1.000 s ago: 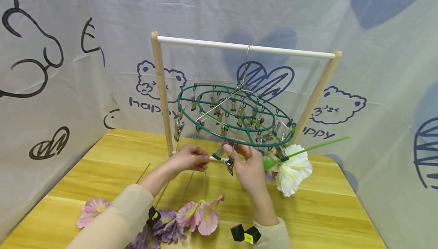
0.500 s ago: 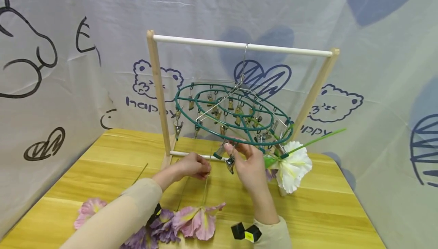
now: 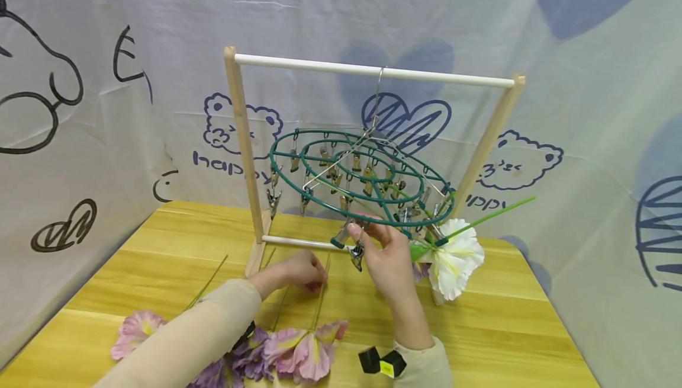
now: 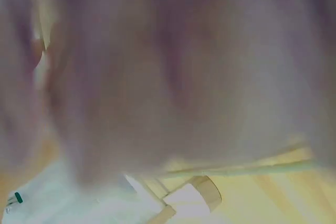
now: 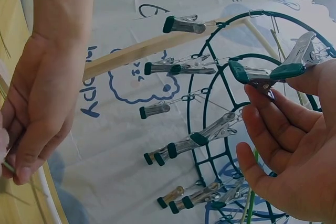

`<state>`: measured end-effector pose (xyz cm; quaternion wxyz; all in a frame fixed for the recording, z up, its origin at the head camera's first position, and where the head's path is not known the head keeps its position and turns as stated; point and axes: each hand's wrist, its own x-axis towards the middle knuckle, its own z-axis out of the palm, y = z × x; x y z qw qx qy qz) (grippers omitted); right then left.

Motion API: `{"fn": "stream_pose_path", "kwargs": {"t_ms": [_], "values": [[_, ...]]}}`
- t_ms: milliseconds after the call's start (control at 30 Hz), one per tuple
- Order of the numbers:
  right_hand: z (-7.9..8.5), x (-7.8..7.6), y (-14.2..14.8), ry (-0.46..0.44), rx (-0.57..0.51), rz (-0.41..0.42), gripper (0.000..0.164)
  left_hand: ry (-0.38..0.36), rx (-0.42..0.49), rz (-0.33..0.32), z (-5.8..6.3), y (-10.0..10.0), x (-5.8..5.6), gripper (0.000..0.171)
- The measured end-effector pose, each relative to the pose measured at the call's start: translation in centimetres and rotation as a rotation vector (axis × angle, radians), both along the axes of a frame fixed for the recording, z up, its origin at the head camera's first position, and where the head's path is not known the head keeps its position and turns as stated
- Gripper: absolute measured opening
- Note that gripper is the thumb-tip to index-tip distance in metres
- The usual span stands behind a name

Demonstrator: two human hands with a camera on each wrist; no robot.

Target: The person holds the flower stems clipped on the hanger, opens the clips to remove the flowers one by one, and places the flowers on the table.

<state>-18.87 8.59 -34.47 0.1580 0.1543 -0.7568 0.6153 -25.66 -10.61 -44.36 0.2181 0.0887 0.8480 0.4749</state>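
Note:
My left hand (image 3: 301, 271) pinches the thin green stem (image 3: 320, 302) of a pink artificial flower (image 3: 308, 355), low over the table; its petals lie near the table's front. My right hand (image 3: 388, 260) holds a metal clip (image 3: 357, 254) hanging from the near rim of a round green clip hanger (image 3: 319, 201). In the right wrist view the clip (image 5: 302, 51) has dark green tips, and my fingers are at it from below. Blurred purple petals (image 4: 173, 77) fill most of the left wrist view.
A wooden rack (image 3: 242, 133) with a white top bar carries the hanger by its hook. A white flower (image 3: 455, 260) hangs at the hanger's right side. Purple flowers (image 3: 250, 355) and another pink flower (image 3: 137, 332) lie at the front left of the table (image 3: 495, 329).
My left hand has moved down and slightly nearer, away from the rack's lower bar, and the pink flower has shifted toward the front. My right hand keeps its hold on the clip.

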Motion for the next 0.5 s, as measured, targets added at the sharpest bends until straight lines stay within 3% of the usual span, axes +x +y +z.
{"fn": "stream_pose_path", "kwargs": {"t_ms": [500], "values": [[-0.15, 0.04, -0.1, 0.01, 0.008, 0.002, 0.025, 0.03, -0.141, 0.055, -0.92, 0.7, -0.74, 0.015]]}}
